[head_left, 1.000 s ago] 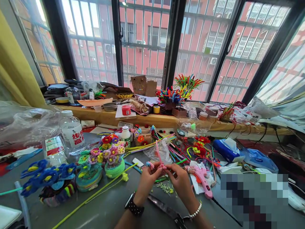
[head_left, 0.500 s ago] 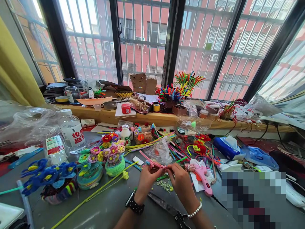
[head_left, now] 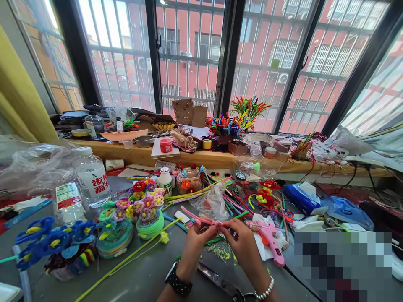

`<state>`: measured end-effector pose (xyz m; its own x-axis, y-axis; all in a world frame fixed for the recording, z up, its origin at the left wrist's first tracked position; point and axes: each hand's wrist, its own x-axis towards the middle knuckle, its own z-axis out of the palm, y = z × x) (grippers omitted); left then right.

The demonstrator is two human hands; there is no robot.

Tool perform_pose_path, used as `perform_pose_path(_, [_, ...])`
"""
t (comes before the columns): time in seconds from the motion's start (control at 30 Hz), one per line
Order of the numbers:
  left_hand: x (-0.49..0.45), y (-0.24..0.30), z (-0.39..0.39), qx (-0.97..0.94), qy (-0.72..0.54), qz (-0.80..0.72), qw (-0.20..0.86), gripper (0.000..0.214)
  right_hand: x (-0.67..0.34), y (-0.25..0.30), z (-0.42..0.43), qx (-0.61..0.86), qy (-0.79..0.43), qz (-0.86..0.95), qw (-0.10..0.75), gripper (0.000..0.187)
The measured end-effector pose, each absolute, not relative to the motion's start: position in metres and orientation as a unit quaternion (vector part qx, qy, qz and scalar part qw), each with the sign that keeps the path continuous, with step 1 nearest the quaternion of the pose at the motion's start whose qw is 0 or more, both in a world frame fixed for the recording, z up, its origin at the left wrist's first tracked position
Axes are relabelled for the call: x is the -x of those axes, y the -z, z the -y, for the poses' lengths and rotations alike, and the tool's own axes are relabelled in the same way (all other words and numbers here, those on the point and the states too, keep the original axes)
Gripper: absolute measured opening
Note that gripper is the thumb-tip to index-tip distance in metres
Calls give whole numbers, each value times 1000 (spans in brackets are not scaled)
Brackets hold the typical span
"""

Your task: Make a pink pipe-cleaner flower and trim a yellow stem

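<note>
Between my two hands is a pink pipe cleaner [head_left: 192,214], one end sticking out to the upper left and a bent, bunched part at my fingertips. My left hand [head_left: 195,240] pinches it from the left. On the other side my right hand [head_left: 239,235] grips the bunched part, thumb and fingers close together. Below the hands lie scissors [head_left: 217,280], partly covered by my right wrist. Small yellow-green clippings [head_left: 219,251] are scattered on the table between my hands. A pink glue gun [head_left: 267,239] rests just right of my right hand.
Left of my hands stand pots of fuzzy flowers, one with blue blooms [head_left: 55,239], another with a green base [head_left: 150,224]. A long yellow stem [head_left: 126,262] crosses the table. Water bottles [head_left: 92,176] stand at left, a blue tissue pack [head_left: 304,197] at right.
The view has shifted slightly. My fingers have shifted a little on the pink pipe cleaner, and its bunched part now shows more plainly between them.
</note>
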<state>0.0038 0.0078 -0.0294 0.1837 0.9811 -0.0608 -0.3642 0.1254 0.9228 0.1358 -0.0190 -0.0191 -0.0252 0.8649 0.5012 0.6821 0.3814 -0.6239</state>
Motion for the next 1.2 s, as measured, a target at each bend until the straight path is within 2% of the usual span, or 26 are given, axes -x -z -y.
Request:
perform_pose_path(0.2, [-10,30,-6,-443,-543,-381,603,20,-131,22,22,578,-104,685,432,22])
perform_pose_path(0.37, [-13,27,3,-555,-544,-433,456,12,-125,24,26,607,-55,669,425,21])
perform_pose_path(0.43, [-12,28,4,-573,-541,-437,435,11,-127,23,26,607,-68,672,419,22])
perform_pose_path(0.7, [-5,33,-7,-511,-498,-361,600,24,-143,11,22,544,-175,698,432,20])
perform_pose_path(0.83, [-5,30,-8,-482,-484,-362,634,34,-138,13,23,547,-195,669,464,19])
perform_pose_path(1.0, [-6,28,-8,-460,-473,-377,650,29,-136,16,22,551,-226,645,479,21])
perform_pose_path(1.2, [-6,32,-7,-539,-485,-382,573,24,-135,20,20,535,-126,715,432,13])
